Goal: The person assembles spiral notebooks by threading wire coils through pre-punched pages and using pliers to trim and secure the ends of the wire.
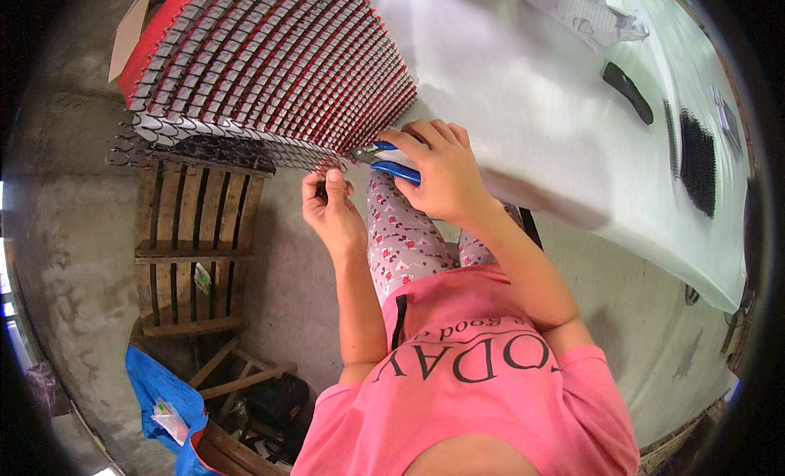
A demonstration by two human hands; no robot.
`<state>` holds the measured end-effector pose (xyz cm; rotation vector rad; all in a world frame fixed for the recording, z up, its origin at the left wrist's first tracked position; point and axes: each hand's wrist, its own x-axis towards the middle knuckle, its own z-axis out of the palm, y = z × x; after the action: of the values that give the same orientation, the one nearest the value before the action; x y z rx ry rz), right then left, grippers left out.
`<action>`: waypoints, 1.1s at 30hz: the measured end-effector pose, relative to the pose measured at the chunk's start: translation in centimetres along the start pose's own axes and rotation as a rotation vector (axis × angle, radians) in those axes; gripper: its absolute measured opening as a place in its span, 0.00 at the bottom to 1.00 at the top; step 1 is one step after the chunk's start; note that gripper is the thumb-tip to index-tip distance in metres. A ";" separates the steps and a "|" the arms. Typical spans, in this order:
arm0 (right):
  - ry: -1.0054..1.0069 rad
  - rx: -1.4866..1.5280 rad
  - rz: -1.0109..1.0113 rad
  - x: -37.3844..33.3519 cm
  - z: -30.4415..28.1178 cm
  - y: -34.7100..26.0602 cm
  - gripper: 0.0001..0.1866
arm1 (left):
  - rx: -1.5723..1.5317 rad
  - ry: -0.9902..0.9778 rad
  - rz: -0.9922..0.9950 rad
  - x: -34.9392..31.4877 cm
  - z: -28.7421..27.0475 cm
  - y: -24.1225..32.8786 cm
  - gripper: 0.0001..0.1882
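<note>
The person's right hand (pixel 446 169) is wrapped around a pair of metal pliers with blue handles (pixel 397 172), its jaws at the near corner of a wide sheet of black linked mesh (pixel 274 67). The left hand (pixel 334 214), just beside the jaws, is closed to a narrow pinch on the edge of the mesh; a small dark bit shows among its fingers, too small to tell apart. The mesh spreads ahead and to the left of both hands, over a bright red surface (pixel 166 24), its lower edge hanging loose to the left. Right of the right hand runs a white-covered worktop (pixel 507 83), bearing a dark curved strip (pixel 628 92) and, farther right, a black bristly-looking rectangular piece (pixel 697 161). Below and left of the left hand stands a slatted brown wooden frame (pixel 196 255)
</note>
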<state>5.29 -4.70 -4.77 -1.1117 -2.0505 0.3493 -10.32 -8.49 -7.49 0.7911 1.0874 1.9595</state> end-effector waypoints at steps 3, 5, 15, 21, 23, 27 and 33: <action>0.023 -0.014 -0.014 0.1 0.1 0.0 0.25 | 0.003 0.023 -0.013 -0.1 0.2 0.0 0.05; 0.025 -0.006 -0.021 0.2 0.4 -0.2 0.24 | 0.012 0.036 -0.015 0.0 0.3 0.0 0.05; -0.067 0.070 0.067 -0.1 0.8 -0.1 0.23 | -0.002 0.012 0.004 -0.4 0.2 -0.1 0.06; 0.071 0.035 -0.035 0.0 -0.9 0.2 0.27 | -0.699 0.084 -0.432 -0.7 -0.5 0.5 0.12; 0.059 0.042 -0.038 0.4 -0.9 0.3 0.29 | -0.727 0.130 -0.448 -0.4 0.4 1.3 0.12; 0.049 -0.004 -0.061 0.7 -0.3 0.1 0.28 | -0.555 0.104 -0.288 0.0 1.6 2.9 0.12; -0.003 0.007 -0.025 0.9 -0.5 -0.5 0.26 | -0.026 -0.001 0.000 0.8 1.1 1.9 0.07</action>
<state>5.04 -4.34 -3.74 -1.0813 -2.0626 0.3455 -10.50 -8.08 -5.22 0.7779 1.0589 1.9694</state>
